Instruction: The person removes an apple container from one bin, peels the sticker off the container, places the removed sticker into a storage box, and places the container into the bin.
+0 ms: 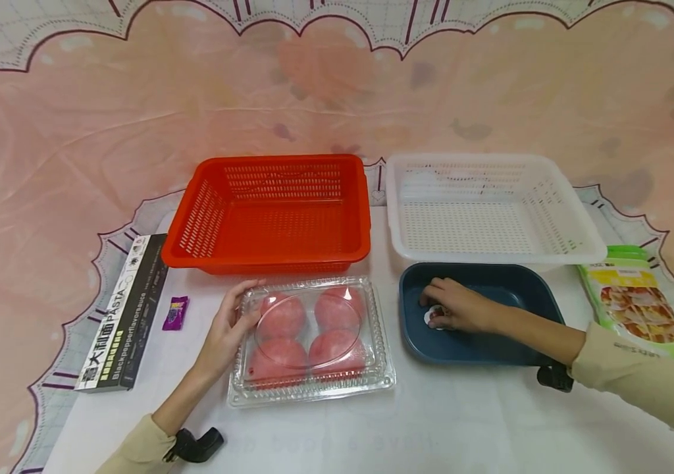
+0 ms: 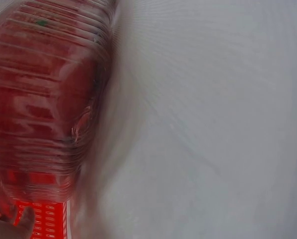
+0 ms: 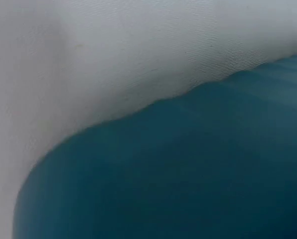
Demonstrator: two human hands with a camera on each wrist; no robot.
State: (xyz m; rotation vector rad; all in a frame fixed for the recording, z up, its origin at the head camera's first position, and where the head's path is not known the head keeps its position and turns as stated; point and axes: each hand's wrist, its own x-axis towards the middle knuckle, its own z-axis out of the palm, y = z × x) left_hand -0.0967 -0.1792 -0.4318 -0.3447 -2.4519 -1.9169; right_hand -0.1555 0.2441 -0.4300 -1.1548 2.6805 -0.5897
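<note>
Tabletop [image 1: 467, 421] under a white cloth, seen from your head camera. Your left hand [image 1: 227, 332] rests with relaxed, nearly straight fingers against the left edge of a clear clamshell box [image 1: 311, 339] of four red tomatoes, just in front of an orange basket [image 1: 272, 214]. Your right hand [image 1: 455, 307] reaches into a dark blue tray [image 1: 526, 289], fingers curled down over a small white item [image 1: 434, 318]; whether the grip has closed on it cannot be told. A white basket [image 1: 493, 207] stands behind the tray. A pasta box [image 1: 124, 313] and a purple sachet [image 1: 175, 313] lie to the left, a green packet [image 1: 639, 306] to the right.

Left wrist view: blurred clamshell box [image 2: 39, 99] close up beside white cloth.

Right wrist view: only the blue tray [image 3: 188, 174] floor and cloth, the hand unseen.

Pinch the small item firmly before lifting, and keep the box steady.
</note>
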